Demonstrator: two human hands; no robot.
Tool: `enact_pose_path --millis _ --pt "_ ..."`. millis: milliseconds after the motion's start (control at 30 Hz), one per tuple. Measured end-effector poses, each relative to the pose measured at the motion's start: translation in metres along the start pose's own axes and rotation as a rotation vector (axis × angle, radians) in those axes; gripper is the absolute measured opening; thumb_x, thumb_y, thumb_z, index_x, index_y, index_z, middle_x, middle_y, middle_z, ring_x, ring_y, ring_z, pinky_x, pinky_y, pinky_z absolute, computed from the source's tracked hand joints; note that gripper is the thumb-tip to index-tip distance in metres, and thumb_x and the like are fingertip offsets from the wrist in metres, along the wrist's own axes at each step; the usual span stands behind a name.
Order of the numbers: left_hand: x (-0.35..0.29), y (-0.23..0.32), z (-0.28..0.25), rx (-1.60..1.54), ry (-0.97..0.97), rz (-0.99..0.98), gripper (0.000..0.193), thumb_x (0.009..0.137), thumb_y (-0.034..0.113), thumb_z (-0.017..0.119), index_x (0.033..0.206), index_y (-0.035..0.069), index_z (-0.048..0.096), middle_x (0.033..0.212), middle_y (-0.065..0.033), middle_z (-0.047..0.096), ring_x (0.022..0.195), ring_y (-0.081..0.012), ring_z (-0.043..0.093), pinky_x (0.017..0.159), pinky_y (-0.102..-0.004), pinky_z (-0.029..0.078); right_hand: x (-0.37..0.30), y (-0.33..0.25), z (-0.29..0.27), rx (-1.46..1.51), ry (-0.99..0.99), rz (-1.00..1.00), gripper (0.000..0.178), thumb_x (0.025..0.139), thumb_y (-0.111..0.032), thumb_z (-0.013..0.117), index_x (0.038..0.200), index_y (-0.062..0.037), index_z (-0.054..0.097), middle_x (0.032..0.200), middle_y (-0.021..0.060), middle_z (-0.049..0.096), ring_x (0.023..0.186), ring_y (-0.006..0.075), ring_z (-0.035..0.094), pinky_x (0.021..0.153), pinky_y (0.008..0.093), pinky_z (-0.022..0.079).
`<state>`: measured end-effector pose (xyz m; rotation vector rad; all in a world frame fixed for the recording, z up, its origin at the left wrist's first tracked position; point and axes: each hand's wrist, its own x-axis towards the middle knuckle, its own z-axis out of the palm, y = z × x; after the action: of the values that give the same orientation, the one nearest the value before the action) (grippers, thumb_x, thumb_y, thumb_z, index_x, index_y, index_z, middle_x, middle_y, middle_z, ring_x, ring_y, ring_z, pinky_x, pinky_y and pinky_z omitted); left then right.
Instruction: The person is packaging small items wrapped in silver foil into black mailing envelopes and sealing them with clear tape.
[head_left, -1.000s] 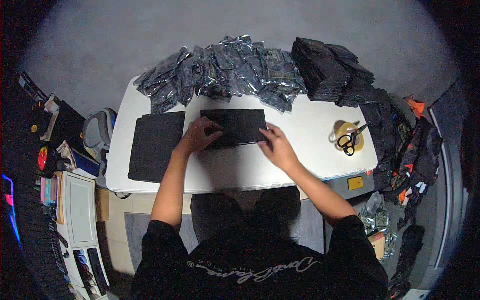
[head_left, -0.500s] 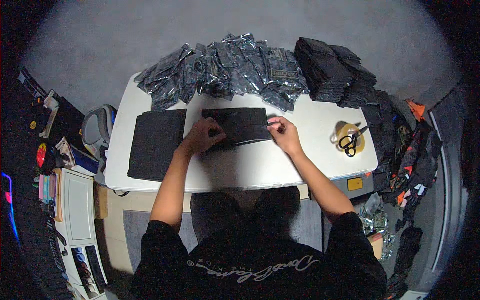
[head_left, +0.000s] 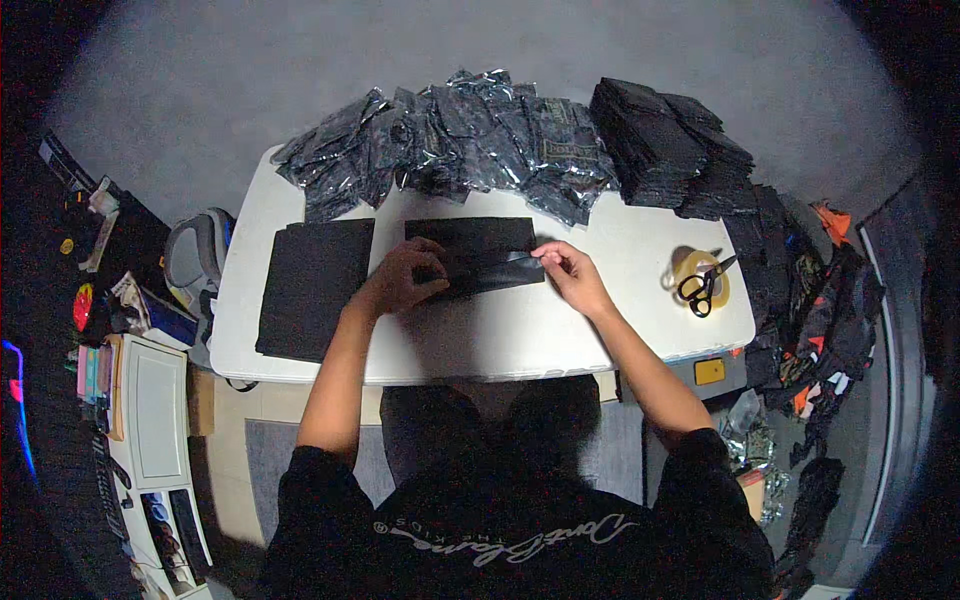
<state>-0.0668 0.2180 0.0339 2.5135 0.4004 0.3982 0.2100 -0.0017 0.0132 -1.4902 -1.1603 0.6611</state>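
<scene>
Both hands on the black pouch (head_left: 478, 255), right hand (head_left: 572, 275) grip now pinching its right edge, left hand (head_left: 405, 280) flat.

Your left hand (head_left: 405, 277) hides the near left part of the flat black rectangular pouch (head_left: 478, 250). The black-handled scissors (head_left: 702, 285) cover part of the clear tape roll (head_left: 690, 270) near the white table's (head_left: 500, 335) right edge. Your torso hides its near edge.
</scene>
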Motion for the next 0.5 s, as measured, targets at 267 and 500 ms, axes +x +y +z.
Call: enact_pose_path --millis 267,500 --pt "-0.003 0.031 -0.013 0.010 -0.021 0.099 0.021 0.088 0.028 0.079 0.095 0.009 0.072 0.139 -0.0128 0.061 0.130 -0.0371 0.056 0.110 -0.0486 0.044 0.000 -0.013 -0.011 -0.157 -0.082 -0.117 0.009 0.092 -0.007 0.075 0.098 -0.0063 0.069 0.094 -0.0018 0.059 0.081 0.0073 0.053 0.071 0.0236 0.044" --pt "-0.015 0.063 -0.016 0.161 0.052 0.225 0.017 0.087 0.026 0.077 0.094 0.012 0.072 0.141 -0.0125 0.058 0.131 -0.0361 0.054 0.116 -0.0518 0.037 -0.014 -0.027 -0.026 -0.254 -0.185 -0.296 0.009 0.088 -0.006 0.077 0.090 -0.0062 0.069 0.102 0.0046 0.066 0.092 0.0163 0.064 0.078 0.0302 0.053"
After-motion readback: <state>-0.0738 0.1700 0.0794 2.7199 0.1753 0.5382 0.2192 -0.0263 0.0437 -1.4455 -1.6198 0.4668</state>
